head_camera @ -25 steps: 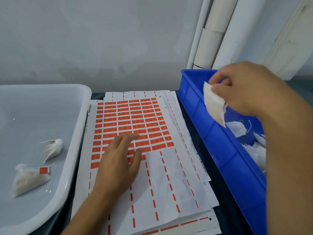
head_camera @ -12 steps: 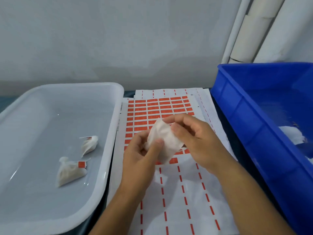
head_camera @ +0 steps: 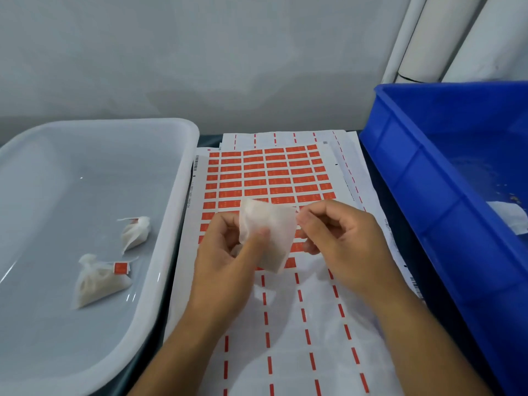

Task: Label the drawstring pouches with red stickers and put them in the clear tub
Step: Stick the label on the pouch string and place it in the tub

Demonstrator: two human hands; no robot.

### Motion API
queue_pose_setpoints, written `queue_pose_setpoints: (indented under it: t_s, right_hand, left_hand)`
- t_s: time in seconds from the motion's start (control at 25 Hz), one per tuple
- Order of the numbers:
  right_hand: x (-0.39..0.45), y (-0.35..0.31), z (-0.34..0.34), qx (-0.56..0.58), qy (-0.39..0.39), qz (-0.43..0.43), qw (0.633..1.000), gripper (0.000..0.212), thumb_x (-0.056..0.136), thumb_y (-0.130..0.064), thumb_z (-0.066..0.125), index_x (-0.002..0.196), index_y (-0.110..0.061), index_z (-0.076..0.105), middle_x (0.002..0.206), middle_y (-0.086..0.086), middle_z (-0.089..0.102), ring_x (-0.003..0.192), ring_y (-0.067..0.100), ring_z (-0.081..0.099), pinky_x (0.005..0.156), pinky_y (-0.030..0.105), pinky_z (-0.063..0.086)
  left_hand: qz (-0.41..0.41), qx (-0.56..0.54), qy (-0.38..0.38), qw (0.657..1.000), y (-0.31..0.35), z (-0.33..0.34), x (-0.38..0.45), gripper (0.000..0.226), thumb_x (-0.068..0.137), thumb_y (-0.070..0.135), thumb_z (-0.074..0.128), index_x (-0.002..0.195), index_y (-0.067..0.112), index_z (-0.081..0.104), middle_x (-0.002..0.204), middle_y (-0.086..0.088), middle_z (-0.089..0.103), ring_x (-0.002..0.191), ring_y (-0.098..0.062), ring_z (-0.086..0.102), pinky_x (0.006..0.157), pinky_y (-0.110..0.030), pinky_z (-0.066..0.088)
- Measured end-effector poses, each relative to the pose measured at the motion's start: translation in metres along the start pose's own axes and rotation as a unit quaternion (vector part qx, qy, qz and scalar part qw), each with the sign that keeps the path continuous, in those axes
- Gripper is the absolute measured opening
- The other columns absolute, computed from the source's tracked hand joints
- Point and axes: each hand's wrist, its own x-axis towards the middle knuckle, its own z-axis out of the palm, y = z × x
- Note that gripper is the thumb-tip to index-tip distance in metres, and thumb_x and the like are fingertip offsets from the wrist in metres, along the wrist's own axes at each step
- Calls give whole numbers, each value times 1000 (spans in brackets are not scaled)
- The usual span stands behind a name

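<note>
Your left hand (head_camera: 228,252) holds a white drawstring pouch (head_camera: 268,232) just above the sticker sheet (head_camera: 271,178), thumb pressed on the pouch's front and the other fingers curled behind it, so that grip is pinching the fabric. Your right hand (head_camera: 340,238) is curled at the pouch's right edge, fingertips drawn together and touching its upper corner; whether that grip pinches the fabric itself or a drawstring is too small to tell. The sticker sheet lies flat on the dark worktop (head_camera: 400,212), rows of red stickers (head_camera: 254,192) filling its far half and only red dashes left on the near half under your wrists. Left of the sheet, touching its edge, sits the clear tub (head_camera: 183,172), with two labelled pouches (head_camera: 100,281) lying inside, each showing a red sticker near its gathered neck. Right of the sheet stands a blue crate (head_camera: 428,195) with a white pouch (head_camera: 511,217) lying on its floor. Beyond the sheet, white pipes (head_camera: 423,38) rise against the wall.
</note>
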Motion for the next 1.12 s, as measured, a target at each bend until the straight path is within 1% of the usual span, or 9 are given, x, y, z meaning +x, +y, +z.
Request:
queue_pose_setpoints:
  t_s: [0.12, 0.32, 0.44, 0.56, 0.68, 0.76, 0.88, 1.0, 1.12]
  right_hand:
    - [-2, -2, 5, -22, -16, -26, 999, 15, 97, -47, 57, 95, -35, 66, 89, -18, 71, 86, 9, 71, 73, 23, 61]
    - [-3, 1, -1, -134, 5, -83, 987, 14, 100, -40, 57, 99, -27, 62, 101, -19, 70, 95, 1, 67, 81, 10, 54]
    - [-3, 2, -2, -151, 15, -80, 985, 16, 101, -43, 53, 96, -27, 56, 97, -17, 68, 90, 3, 67, 80, 13, 56]
    - [-1, -1, -7, -100, 65, -59, 991, 16, 101, -46, 52, 93, -32, 51, 95, -23, 68, 91, -2, 69, 72, 7, 54]
    - [0, -3, -10, -22, 115, -8, 993, 13, 99, -44, 52, 93, -32, 52, 92, -23, 69, 85, -2, 71, 64, 6, 52]
    - [1, -6, -4, 31, 91, 22, 995, 14, 103, -40, 49, 98, -28, 55, 91, -19, 71, 79, 8, 73, 62, 11, 54]
    - [1, -11, 4, 136, 18, 41, 990, 17, 108, -31, 45, 104, -19, 57, 96, -9, 75, 73, 21, 75, 61, 20, 57]
    - [1, -13, 0, 166, 52, 54, 983, 17, 107, -29, 47, 101, -18, 59, 85, -3, 76, 72, 20, 75, 62, 19, 57]
    - [3, -11, -2, 156, 75, 49, 984, 18, 107, -29, 47, 101, -17, 59, 83, -3, 74, 70, 18, 73, 63, 19, 57]
  left_hand:
    - [23, 62, -58, 996, 2, 5, -5, 53, 67, 66, 77, 110, 59, 46, 109, 34, 60, 101, 10, 62, 58, -5, 50]
    - [44, 133, -46, 989, -2, 3, -2, 50, 76, 65, 72, 114, 63, 39, 109, 40, 53, 102, 16, 54, 56, -1, 47]
    - [45, 166, -67, 983, 1, 1, -2, 55, 70, 77, 57, 118, 65, 34, 109, 48, 47, 102, 22, 51, 54, 0, 45]
    - [49, 214, -96, 971, 5, 2, -4, 58, 69, 75, 55, 120, 66, 30, 103, 58, 44, 93, 26, 53, 53, 0, 44]
    - [75, 294, -116, 946, 1, 3, -5, 43, 74, 76, 50, 112, 66, 32, 98, 48, 48, 83, 11, 61, 56, -4, 46]
    - [121, 349, -118, 922, -2, 5, -9, 38, 79, 83, 39, 110, 61, 35, 95, 45, 43, 84, 7, 57, 64, -5, 41]
    - [158, 358, -112, 913, -8, 7, -9, 46, 84, 84, 24, 105, 49, 45, 89, 40, 44, 84, 3, 55, 70, -9, 36]
    - [170, 387, -102, 900, -11, 7, -6, 51, 86, 82, 12, 99, 43, 42, 86, 35, 41, 82, 0, 52, 69, -11, 33]
    - [182, 419, -100, 884, -12, 12, -7, 48, 87, 81, 8, 100, 45, 35, 91, 30, 39, 83, 3, 47, 70, -8, 29]
